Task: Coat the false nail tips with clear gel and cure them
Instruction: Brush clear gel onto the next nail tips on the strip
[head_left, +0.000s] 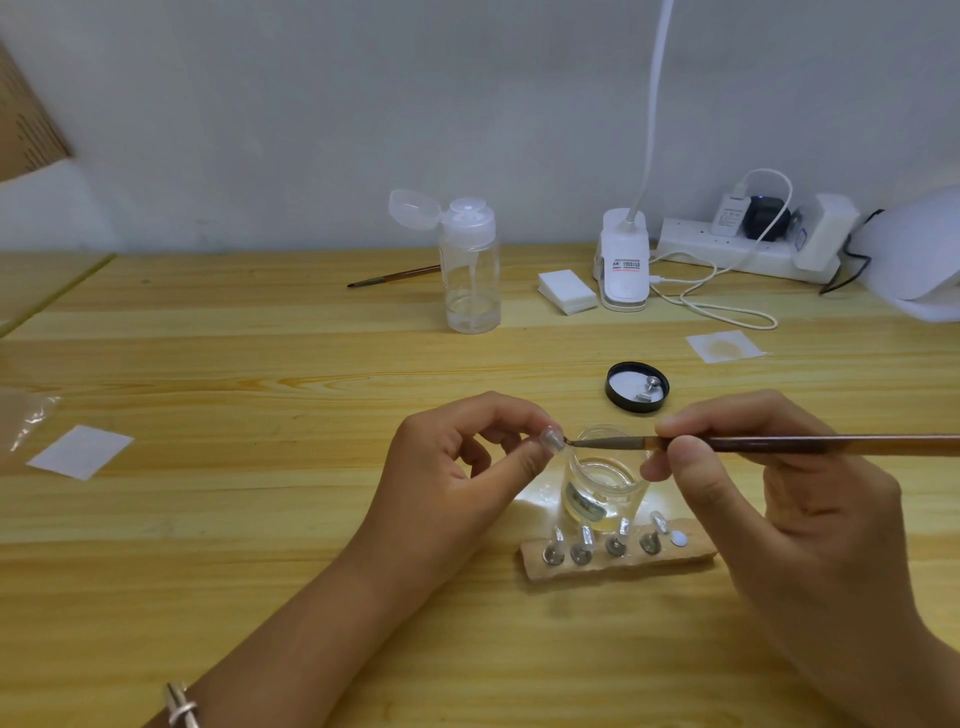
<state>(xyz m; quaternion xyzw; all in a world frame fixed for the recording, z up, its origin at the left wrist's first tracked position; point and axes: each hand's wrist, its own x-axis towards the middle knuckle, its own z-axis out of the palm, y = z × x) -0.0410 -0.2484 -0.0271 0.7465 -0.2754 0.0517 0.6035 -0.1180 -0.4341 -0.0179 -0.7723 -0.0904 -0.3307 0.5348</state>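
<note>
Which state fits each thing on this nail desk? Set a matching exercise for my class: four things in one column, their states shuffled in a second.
Things
1. left hand
2. right hand
3. lid
4. bottle

States
a. cap flipped open
b. holds a brush
c. lies inside-up behind the jar
d. pinches a nail tip

Pairs: 1-d, 2-b, 3-c, 4-a

Far side of the wooden table (208, 364) has a clear pump bottle (471, 270) with its flip cap open, a spare brush (393, 276) lying behind it, a stack of white pads (566, 292) just beside a lamp base (623, 270), plus a power strip (727, 249) with chargers (730, 214) plugged in.
</note>
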